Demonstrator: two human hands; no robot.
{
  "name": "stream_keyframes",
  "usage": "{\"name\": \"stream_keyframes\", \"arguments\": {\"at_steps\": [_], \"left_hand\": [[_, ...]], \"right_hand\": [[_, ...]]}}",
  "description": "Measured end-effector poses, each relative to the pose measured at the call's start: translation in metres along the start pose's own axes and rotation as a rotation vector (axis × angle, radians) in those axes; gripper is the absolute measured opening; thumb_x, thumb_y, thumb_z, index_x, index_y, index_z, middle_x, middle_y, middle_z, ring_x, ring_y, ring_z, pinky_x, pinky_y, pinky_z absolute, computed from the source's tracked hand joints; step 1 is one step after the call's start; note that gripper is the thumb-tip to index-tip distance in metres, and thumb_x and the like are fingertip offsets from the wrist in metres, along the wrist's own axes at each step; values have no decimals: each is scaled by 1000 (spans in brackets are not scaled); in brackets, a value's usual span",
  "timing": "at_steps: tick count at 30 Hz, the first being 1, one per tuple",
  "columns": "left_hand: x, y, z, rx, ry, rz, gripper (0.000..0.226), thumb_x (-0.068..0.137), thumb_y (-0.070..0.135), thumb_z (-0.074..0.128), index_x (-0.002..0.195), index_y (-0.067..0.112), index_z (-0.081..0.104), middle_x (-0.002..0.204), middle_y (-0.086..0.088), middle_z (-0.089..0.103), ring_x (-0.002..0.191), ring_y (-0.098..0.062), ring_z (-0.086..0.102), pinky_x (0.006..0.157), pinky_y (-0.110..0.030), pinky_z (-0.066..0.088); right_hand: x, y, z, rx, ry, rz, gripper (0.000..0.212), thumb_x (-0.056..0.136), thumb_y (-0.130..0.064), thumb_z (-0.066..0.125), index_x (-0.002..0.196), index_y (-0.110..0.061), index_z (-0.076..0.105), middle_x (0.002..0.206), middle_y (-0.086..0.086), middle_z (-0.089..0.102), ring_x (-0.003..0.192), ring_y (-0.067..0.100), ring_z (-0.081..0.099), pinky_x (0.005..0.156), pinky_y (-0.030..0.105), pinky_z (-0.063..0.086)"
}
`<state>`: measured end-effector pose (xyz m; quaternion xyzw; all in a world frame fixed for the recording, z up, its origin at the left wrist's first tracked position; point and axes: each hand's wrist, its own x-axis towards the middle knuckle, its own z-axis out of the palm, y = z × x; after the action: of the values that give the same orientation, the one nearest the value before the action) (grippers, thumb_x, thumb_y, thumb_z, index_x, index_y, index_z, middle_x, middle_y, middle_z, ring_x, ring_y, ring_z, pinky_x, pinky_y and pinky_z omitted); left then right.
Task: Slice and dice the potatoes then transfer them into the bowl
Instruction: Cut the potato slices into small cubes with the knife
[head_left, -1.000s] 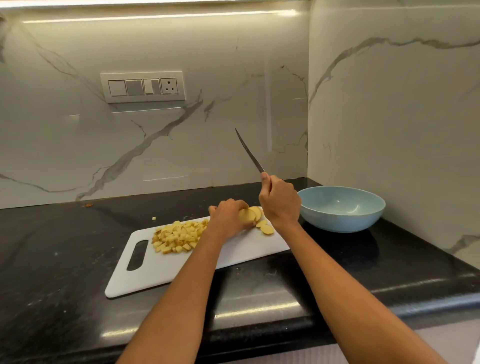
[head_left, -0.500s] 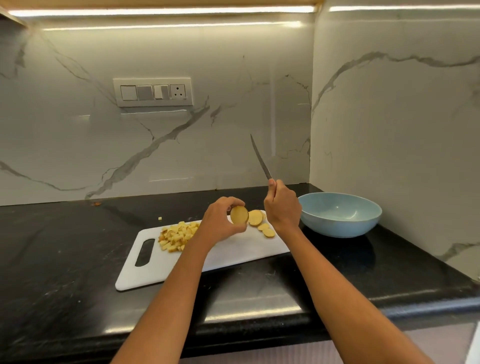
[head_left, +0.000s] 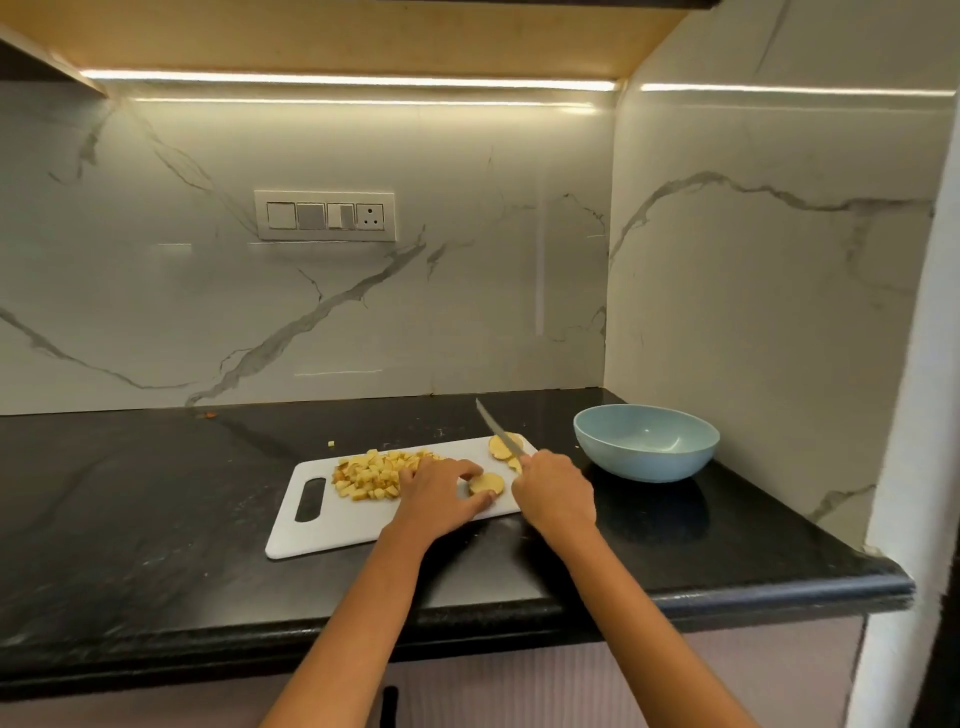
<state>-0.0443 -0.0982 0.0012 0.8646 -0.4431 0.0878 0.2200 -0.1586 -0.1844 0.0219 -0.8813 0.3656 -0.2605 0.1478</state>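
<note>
Left hand (head_left: 441, 496) is pinching a potato slice (head_left: 487, 484) flat on the cutting board (head_left: 363, 519), thumb and index finger curled around it. Right hand (head_left: 556, 493) is gripping the knife (head_left: 498, 431), fingers wrapped tight, blade angled low over the other slices (head_left: 503, 447) (it was pointing up 0.5 s ago, slice was lifted). Diced pile (head_left: 379, 473) is sitting mid-board; bowl (head_left: 645, 441) is sitting right of the board.

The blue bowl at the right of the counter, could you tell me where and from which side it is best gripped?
Grip the blue bowl by its rim, probably the near-left part facing the cutting board. It stands upright and open, with rounded sides that offer little hold. The marble wall is close behind and to its right, so coming from the left or from above looks freest.
</note>
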Motion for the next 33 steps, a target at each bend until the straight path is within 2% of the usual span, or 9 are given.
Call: {"name": "stream_keyframes", "arguments": {"at_steps": [5, 8, 12, 15, 18, 21, 25, 33], "left_hand": [[-2, 3, 1, 24, -74, 57, 46, 92, 48, 44, 137, 38, 40, 146, 12, 36, 134, -16, 23, 102, -40, 17], [-3, 3, 2, 0, -74, 29, 42, 92, 49, 43, 132, 38, 47, 142, 9, 42, 132, -16, 26, 100, -39, 18], [-9, 1, -1, 45, -39, -50, 56, 87, 61, 42, 135, 32, 44, 143, 4, 41, 134, -22, 26, 102, -44, 20], [-11, 0, -2, 32, -60, -42, 46, 93, 53, 39, 135, 35, 44, 143, 5, 41, 135, -20, 24, 103, -43, 18], [-12, 0, -1, 2, -38, -43, 39, 94, 47, 40, 130, 35, 50, 139, 5, 46, 133, -19, 27, 103, -43, 16], [-14, 1, -1, -2, 12, -80, 43, 91, 52, 44, 128, 32, 52, 138, 5, 47, 132, -20, 27, 101, -42, 18], [-15, 1, -2, -1, -3, -83, 47, 91, 54, 42, 133, 32, 46, 143, 6, 41, 134, -20, 24, 101, -41, 19], [-13, -2, -2, -74, 6, -116, 43, 87, 53, 50, 125, 34, 56, 136, 7, 49, 132, -19, 27, 101, -40, 18]], "right_hand": [[-25, -1, 3, -125, -10, -27, 28, 96, -22, 39, 109, -13, 61, 106, 7, 63, 93, 22, 62, 73, 27, 45], [-29, -2, 2, -132, 2, -33, 28, 94, -19, 40, 109, -15, 63, 103, 6, 64, 90, 21, 62, 69, 25, 43], [-33, -7, 3, -226, -1, -48, 26, 96, -19, 41, 112, -14, 61, 109, 6, 64, 96, 18, 62, 72, 23, 42], [-35, -12, 3, -248, -24, -30, 25, 97, -17, 40, 110, -11, 60, 111, 6, 64, 99, 18, 61, 76, 22, 44], [-38, -16, 0, -241, -32, -31, 25, 97, -18, 39, 109, -11, 60, 111, 7, 63, 99, 19, 61, 76, 23, 45], [-41, -17, -1, -241, -46, -22, 25, 97, -20, 40, 108, -11, 60, 110, 6, 64, 99, 18, 61, 74, 22, 44], [-42, -19, -3, -239, -73, 1, 24, 96, -20, 41, 107, -11, 61, 108, 6, 65, 97, 17, 61, 71, 21, 41], [-42, -22, -7, -197, -123, 22, 25, 97, -25, 43, 110, -11, 59, 108, 6, 64, 96, 17, 61, 68, 21, 38]]}}
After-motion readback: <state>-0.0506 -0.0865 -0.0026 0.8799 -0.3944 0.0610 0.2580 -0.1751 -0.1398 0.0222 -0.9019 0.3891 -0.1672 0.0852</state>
